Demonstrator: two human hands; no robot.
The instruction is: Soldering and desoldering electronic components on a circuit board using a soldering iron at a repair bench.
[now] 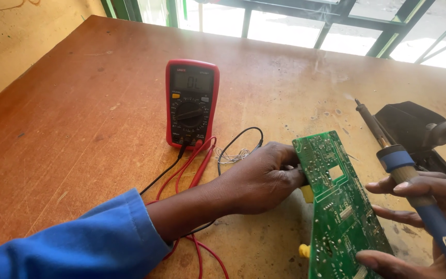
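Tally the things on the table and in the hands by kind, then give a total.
Multimeter: 1
Circuit board: 1, left hand grips its edge
Soldering iron: 1, in right hand
Iron stand: 1
Red test leads: 1 set
Black leads: 1 set
Solder wire coil: 1
Total: 7

Green circuit board (pixel 339 206), glossy lacquer with dull solder specks, sits centre. Right of it, the soldering iron (pixel 411 178): matt metal shaft, blue plastic grip. Left of it, a red rubbery multimeter (pixel 191 103) with shiny plastic leads (pixel 194 168). Beneath, the worn, scuffed wooden table (pixel 78 113), matt brown.
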